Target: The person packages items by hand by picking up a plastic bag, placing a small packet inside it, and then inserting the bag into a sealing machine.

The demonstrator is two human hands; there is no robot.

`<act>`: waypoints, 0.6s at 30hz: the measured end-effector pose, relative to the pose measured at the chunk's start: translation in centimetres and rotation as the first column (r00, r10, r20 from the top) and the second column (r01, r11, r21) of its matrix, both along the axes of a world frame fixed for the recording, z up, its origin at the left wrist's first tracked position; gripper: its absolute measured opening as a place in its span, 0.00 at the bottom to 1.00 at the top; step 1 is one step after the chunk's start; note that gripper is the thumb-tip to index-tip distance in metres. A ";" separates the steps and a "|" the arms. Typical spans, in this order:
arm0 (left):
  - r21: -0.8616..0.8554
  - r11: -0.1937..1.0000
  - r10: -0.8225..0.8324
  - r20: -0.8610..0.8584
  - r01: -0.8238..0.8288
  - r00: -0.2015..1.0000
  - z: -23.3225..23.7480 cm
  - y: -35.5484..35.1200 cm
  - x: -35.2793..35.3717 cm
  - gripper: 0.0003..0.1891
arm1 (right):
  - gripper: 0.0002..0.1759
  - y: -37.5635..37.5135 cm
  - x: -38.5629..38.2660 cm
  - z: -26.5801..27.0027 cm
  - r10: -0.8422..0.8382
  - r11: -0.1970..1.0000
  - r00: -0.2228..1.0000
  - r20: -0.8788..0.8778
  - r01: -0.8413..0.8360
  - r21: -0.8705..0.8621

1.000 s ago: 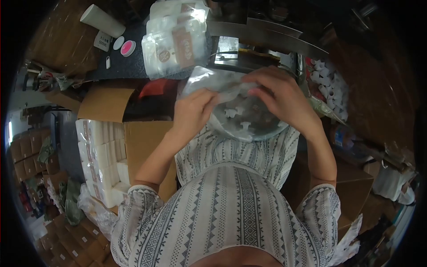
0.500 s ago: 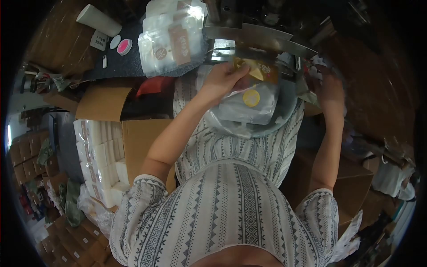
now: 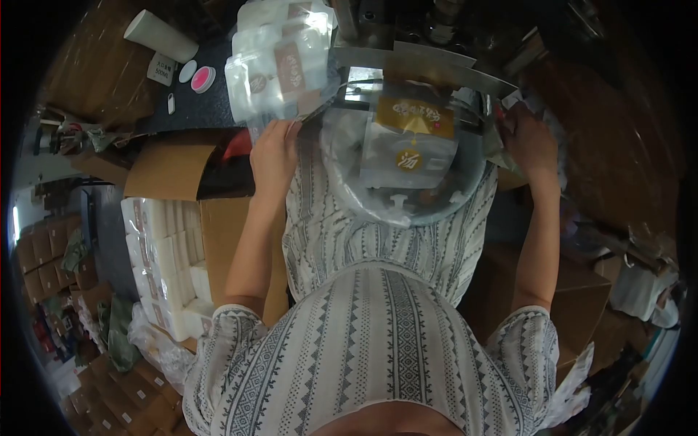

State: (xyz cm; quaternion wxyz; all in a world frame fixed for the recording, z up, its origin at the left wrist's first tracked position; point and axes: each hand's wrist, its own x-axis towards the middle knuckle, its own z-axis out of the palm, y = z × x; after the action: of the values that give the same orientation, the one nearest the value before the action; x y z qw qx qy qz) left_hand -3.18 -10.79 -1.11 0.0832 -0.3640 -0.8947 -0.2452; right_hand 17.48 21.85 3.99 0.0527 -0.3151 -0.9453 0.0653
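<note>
My left hand (image 3: 273,156) pinches the lower edge of a clear plastic pouch (image 3: 313,109) at the stack of printed pouches (image 3: 280,65) on the left. A clear pouch with a gold label (image 3: 413,149) lies in the round clear-plastic-lined basin (image 3: 465,200) on my lap, and neither hand touches it. My right hand (image 3: 534,142) is to the right of the basin, beside a greenish packet (image 3: 498,138) with some red on it. Its fingers are in shadow, and what they hold, if anything, is hidden.
A metal machine edge (image 3: 436,67) runs behind the basin. At upper left are a white cup (image 3: 160,35), a pink round container (image 3: 203,78) and a small card (image 3: 161,67). A carton (image 3: 240,247) with white packs (image 3: 163,254) stands at left; another carton (image 3: 574,305) is at right.
My left hand has let go of the gold-labelled pouch, which now lies flat in the basin, and has moved left to the pouch stack. My right hand has barely moved.
</note>
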 end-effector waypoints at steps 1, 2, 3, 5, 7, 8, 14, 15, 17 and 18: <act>0.041 0.999 -0.001 -0.016 0.001 1.000 0.4 0.1 0.5 0.08 | 0.12 0.1 0.1 0.0 -0.006 1.000 1.000 0.022 0.006 -0.005; 0.081 0.997 -0.002 -0.032 0.005 0.999 0.7 0.4 1.1 0.05 | 0.13 0.1 0.2 0.0 -0.013 1.000 0.999 0.044 0.013 -0.011; 0.081 0.997 -0.008 -0.029 0.011 1.000 1.2 0.6 1.6 0.05 | 0.13 0.1 0.2 -0.1 -0.019 1.000 0.999 0.047 0.020 -0.012; 0.097 0.994 -0.051 -0.025 0.053 0.998 1.8 1.2 2.7 0.04 | 0.13 0.4 0.3 -0.4 -0.027 0.999 0.996 0.080 0.024 0.036; 0.122 0.989 -0.078 -0.009 0.078 0.997 1.9 1.6 3.2 0.04 | 0.13 -0.7 0.1 0.8 -0.052 0.999 0.996 0.074 0.050 0.016; 0.142 0.985 -0.100 0.006 0.099 0.995 1.9 1.7 3.4 0.04 | 0.14 -1.1 0.0 1.3 -0.071 0.997 0.995 0.069 0.072 -0.010; 0.174 0.981 -0.095 0.030 0.088 0.995 3.5 2.2 5.0 0.05 | 0.09 -2.7 1.3 2.4 -0.147 0.756 0.865 -0.480 -0.215 -0.619; 0.170 0.982 -0.093 0.031 0.087 0.995 3.8 2.5 5.4 0.05 | 0.09 -4.2 0.6 2.9 -0.148 0.753 0.865 -0.479 -0.216 -0.622; 0.207 0.967 -0.160 0.026 0.151 0.987 4.3 3.2 6.2 0.06 | 0.07 -7.4 -0.9 3.7 -0.094 0.491 0.760 -0.643 -0.526 -0.694; 0.205 0.966 -0.163 0.023 0.155 0.986 4.7 3.4 6.5 0.06 | 0.07 -8.2 -1.5 3.7 -0.097 0.492 0.758 -0.645 -0.527 -0.693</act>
State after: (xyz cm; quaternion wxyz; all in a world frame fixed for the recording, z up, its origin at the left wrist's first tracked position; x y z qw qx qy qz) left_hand 3.31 -7.37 3.54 0.0824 -0.4192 -0.8344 -0.3482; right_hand 16.01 13.64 7.69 0.1839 -0.1308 -0.7516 0.6198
